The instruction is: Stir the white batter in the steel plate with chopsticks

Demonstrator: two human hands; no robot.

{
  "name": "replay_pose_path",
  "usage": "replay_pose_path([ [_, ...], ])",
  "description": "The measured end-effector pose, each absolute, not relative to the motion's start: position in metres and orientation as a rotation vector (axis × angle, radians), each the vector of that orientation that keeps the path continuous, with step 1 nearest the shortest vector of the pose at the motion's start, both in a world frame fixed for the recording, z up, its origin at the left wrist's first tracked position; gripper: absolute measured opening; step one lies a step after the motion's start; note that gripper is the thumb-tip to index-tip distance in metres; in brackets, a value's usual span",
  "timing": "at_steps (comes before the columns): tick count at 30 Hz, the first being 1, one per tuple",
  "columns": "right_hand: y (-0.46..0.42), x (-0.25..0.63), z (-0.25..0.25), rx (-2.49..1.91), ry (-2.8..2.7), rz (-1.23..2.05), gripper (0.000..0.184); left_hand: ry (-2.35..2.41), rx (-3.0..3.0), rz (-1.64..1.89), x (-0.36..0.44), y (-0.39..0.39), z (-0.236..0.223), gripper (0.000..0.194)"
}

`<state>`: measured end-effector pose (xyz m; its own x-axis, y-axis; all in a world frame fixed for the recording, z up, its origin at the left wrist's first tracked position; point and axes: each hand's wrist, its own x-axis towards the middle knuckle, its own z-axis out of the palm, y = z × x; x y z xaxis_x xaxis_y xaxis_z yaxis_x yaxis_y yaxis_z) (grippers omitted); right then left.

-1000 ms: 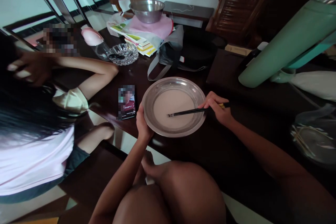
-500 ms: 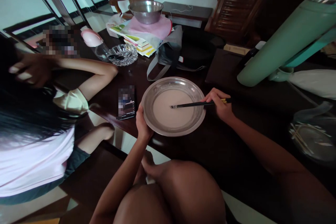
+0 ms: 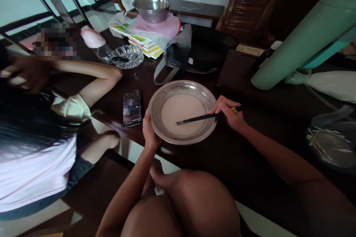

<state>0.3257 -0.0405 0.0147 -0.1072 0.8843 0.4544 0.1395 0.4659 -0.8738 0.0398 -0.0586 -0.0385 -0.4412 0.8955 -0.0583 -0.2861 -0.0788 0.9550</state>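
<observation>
Currently, from the left, a second person (image 3: pixel 41 163) is seen in a pale top, with one elbow rested at the dark table (image 3: pixel 144 79); the basin is not touched by that arm. Next, a phone (image 3: pixel 132 109), its screen partly blurred out, is found lying near the table edge, just beside the basin but apart from it.

The left rim of the basin (image 3: pixel 156 113) is gripped by the left hand (image 3: pixel 151 132). Whether weight is borne by the table cannot be told, the underside being hidden. A pale liquid (image 3: pixel 180 106) is contained, with metal wall exposed around it.

Chopsticks (image 3: pixel 194 119) are slanted in over the right rim, tips placed at the liquid, left of its middle and toward the near side. Relative to half a second ago, the tips have been shifted nearer the wearer, about to the spot recorded one second ago; the basin is held almost unmoved. A to-and-fro sweep is inferred, i.e. the contents are judged to be under stirring.

The chopsticks are pinched toward their rear by the right hand (image 3: pixel 233 119); its contact with the rim is unconfirmed. The two hands are kept apart, at opposite sides. Farther right, a green flask (image 3: pixel 300 44) is noted, untouched.
</observation>
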Motion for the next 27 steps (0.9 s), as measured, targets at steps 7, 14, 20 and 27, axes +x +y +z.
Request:
replay_pose_path([
  [7,-0.0399,0.3273,0.0151,-0.937,-1.484,0.772,0.040,1.313,0.682,1.656,0.0430,-0.0604,-0.0348,0.040],
  [14,-0.0409,0.3257,0.0156,-0.958,-1.562,0.762,0.035,1.320,0.616,1.630,0.0433,-0.0593,-0.0361,0.042],
  [20,-0.0420,0.3258,0.0147,-0.911,-1.583,0.821,0.037,1.312,0.599,1.620,0.0423,-0.0597,-0.0354,0.042],
  [27,-0.0393,0.3273,0.0147,-0.900,-1.483,0.776,0.040,1.256,0.600,1.617,0.0446,-0.0587,-0.0317,0.046],
])
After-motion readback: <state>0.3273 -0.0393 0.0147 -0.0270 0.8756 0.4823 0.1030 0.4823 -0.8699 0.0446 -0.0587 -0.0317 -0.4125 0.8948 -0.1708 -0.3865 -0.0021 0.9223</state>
